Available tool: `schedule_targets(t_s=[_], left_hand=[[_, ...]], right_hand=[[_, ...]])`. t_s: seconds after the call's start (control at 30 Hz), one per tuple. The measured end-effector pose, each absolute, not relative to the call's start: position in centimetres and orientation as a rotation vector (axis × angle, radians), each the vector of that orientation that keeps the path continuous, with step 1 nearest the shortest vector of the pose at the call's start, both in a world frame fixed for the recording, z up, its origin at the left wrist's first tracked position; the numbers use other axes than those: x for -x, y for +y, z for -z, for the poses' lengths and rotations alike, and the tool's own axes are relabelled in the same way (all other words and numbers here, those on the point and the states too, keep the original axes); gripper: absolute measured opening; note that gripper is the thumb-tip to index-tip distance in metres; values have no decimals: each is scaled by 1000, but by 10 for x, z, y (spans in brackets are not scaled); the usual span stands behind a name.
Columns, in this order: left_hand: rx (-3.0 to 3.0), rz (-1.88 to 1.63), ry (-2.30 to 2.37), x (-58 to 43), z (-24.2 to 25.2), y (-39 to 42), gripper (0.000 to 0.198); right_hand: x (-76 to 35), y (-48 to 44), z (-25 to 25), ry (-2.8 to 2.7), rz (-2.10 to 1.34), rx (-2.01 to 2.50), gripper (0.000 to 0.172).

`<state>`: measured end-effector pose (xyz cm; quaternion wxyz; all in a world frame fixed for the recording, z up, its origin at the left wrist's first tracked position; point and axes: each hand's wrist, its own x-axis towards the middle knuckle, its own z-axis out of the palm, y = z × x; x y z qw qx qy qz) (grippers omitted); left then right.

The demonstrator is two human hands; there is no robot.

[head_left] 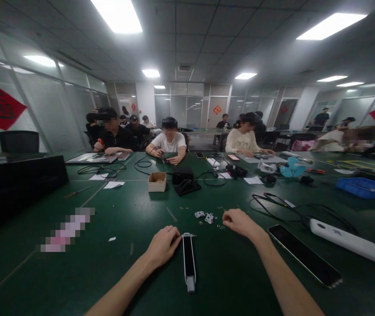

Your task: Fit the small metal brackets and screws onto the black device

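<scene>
My left hand [164, 245] has its fingers closed at the upper end of a narrow white-framed piece [194, 260] with a dark middle and a light grey block at its near end. A short thin pin sticks out sideways at that upper end. My right hand [239, 222] rests on the table with its fingers curled down and together; whatever is between the fingertips is hidden. Just left of it lie two small grey metal plates [209, 218] with holes, among several tiny rings [220, 227].
On the right are a dark-screened phone [304, 254], a long white device [347, 241] and black cables [283, 206]. Farther off stand a small box [156, 182], a blue tray [367, 188] and a blue fan [292, 167]. A screwdriver [78, 192] lies left. Several people sit across the table.
</scene>
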<state>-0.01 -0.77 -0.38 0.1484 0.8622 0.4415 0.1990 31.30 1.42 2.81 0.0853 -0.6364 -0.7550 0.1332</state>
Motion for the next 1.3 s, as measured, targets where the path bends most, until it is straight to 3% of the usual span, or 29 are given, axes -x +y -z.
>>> schedule_targets(t_s=[0.27, 0.8, 1.3], left_hand=[[-2467, -558, 1298, -5, 3, -10, 17], [-2459, -596, 1289, -5, 5, -10, 17], [-2448, -615, 1284, -6, 2, -13, 20]], right_hand=[[-304, 8, -31, -2201, -637, 1933, 18], [-296, 10, -28, -2250, -636, 1975, 17], [-284, 7, -29, -2302, -354, 1972, 16]])
